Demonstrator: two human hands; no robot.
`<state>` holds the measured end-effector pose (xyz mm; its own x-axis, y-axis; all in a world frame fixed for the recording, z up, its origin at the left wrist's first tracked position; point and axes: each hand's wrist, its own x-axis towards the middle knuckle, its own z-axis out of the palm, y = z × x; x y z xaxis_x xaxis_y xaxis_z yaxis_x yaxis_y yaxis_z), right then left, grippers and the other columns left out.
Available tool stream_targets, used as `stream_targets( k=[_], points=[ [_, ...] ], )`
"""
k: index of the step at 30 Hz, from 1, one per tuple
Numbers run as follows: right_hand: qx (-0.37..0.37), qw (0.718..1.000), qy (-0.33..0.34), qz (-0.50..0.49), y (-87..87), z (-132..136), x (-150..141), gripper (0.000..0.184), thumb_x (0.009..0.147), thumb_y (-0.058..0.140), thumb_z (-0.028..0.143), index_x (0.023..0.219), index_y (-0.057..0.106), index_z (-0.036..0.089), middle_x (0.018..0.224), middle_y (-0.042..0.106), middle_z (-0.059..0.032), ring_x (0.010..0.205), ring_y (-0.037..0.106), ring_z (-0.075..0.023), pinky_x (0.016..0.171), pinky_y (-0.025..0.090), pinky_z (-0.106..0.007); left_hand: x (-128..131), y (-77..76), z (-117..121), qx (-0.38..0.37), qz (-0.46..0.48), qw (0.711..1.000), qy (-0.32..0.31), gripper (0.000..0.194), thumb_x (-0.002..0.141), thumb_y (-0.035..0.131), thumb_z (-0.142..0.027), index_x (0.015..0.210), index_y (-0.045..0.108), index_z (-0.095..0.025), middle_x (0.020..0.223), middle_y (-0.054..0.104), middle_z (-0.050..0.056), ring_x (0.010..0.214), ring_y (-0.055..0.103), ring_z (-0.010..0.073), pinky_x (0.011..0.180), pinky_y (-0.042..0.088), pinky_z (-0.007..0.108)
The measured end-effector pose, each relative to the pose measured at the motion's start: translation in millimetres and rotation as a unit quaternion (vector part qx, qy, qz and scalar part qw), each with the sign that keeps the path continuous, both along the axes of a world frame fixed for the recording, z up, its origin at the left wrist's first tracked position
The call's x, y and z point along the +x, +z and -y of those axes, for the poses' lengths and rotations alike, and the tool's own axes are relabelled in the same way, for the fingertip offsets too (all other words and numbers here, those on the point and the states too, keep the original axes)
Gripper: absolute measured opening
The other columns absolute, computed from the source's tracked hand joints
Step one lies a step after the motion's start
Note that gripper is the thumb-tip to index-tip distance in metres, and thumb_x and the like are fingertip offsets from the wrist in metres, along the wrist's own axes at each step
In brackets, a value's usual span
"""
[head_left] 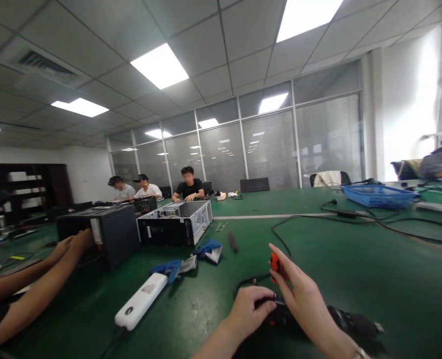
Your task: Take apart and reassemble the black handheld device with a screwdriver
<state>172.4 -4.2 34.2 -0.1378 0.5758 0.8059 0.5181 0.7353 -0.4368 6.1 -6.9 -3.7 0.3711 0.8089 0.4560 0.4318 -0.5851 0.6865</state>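
Note:
A black power drill (pixel 350 319) lies on its side on the green table, its chuck pointing right. My left hand (pixel 251 309) is closed round a black part at the drill's left end, beside a black cord. My right hand (pixel 305 299) reaches across the drill's middle and hides part of it. Between its thumb and straightened fingers it pinches a small orange and black piece (pixel 275 262), whose kind I cannot make out. A small red mark shows on the drill below my hands.
To the left are a white power strip (pixel 142 301), blue-grey gloves (pixel 172 269), an opened computer case (pixel 168 229) and a dark computer case (pixel 119 237) with a co-worker's hands (pixel 73 244) in it. A blue basket (pixel 378 195) and black cable (pixel 318 219) are right. Several people sit farther off.

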Motion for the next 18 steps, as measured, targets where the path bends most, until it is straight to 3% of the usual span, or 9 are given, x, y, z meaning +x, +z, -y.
stream_targets(
  k=[3, 8, 14, 18],
  points=[
    [-0.01, 1.0, -0.009, -0.008, -4.7, -0.3, 4.3, 0.054, 0.096, 0.042, 0.027, 0.147, 0.027, 0.024, 0.114, 0.062, -0.0093, 0.096, 0.066, -0.0186, 0.08, 0.056, -0.03, -1.3, 0.6, 0.9, -0.002, -0.019, 1.0, 0.008, 0.025, 0.082, 0.067, -0.021, 0.107, 0.072, -0.018, 0.105, 0.073, 0.004, 0.096, 0.067, 0.0201, 0.089, 0.048, 0.026],
    [0.019, 0.999, -0.04, 0.004, -8.1, -4.8, 7.8, 0.054, 0.092, 0.05, 0.031, 0.143, 0.037, 0.024, 0.104, 0.064, -0.0077, 0.082, 0.067, -0.0195, 0.07, 0.058, -0.03, -1.8, 4.1, 2.9, -0.011, -0.033, 0.999, 0.011, 0.025, 0.081, 0.069, -0.023, 0.106, 0.073, -0.019, 0.105, 0.073, 0.004, 0.095, 0.067, 0.0202, 0.089, 0.048, 0.026],
    [0.006, 1.0, -0.002, -0.017, -13.2, -5.2, 2.9, 0.057, 0.095, 0.041, 0.026, 0.149, 0.024, 0.024, 0.117, 0.061, -0.0094, 0.098, 0.066, -0.0192, 0.084, 0.056, -0.032, -1.8, 4.0, 2.5, -0.011, -0.027, 1.0, 0.008, 0.026, 0.081, 0.069, -0.025, 0.106, 0.073, -0.018, 0.106, 0.073, 0.006, 0.097, 0.067, 0.0225, 0.089, 0.049, 0.027],
    [0.006, 1.0, -0.02, -0.009, -11.2, -1.8, 2.1, 0.057, 0.093, 0.049, 0.032, 0.146, 0.032, 0.024, 0.105, 0.061, -0.0076, 0.083, 0.066, -0.0188, 0.073, 0.057, -0.03, -2.7, 7.9, 5.7, -0.008, -0.053, 0.999, 0.007, 0.026, 0.082, 0.068, -0.025, 0.108, 0.071, -0.02, 0.108, 0.072, 0.005, 0.098, 0.066, 0.0226, 0.091, 0.048, 0.03]
  ],
)
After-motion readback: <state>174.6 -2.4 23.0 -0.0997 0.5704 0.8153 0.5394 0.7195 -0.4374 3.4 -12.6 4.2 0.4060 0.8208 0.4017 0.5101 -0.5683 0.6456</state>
